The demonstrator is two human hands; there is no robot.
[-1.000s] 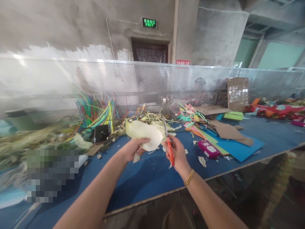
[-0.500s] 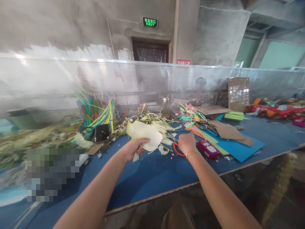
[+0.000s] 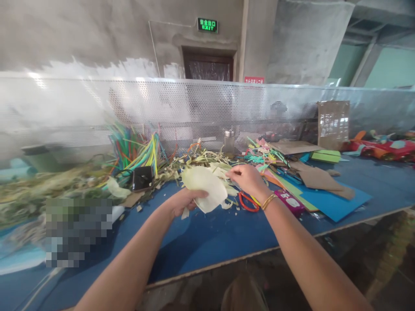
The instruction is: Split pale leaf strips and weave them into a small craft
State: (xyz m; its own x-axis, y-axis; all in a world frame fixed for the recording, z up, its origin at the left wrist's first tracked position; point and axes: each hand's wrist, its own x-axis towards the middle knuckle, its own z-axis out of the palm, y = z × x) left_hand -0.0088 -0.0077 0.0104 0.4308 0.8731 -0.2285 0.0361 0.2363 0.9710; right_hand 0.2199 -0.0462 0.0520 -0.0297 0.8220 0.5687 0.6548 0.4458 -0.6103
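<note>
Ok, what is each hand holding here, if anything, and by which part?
The left hand holds a pale husk-like sheet by its lower left edge, thumb on top. Whether the right hand pinches anything cannot be told.

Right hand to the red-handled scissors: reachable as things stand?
Looks like yes: the right hand is just beyond the scissors, whose handles lie mostly uncovered on the blue table. It would likely need to draw back slightly; whether it holds something is unclear.
</note>
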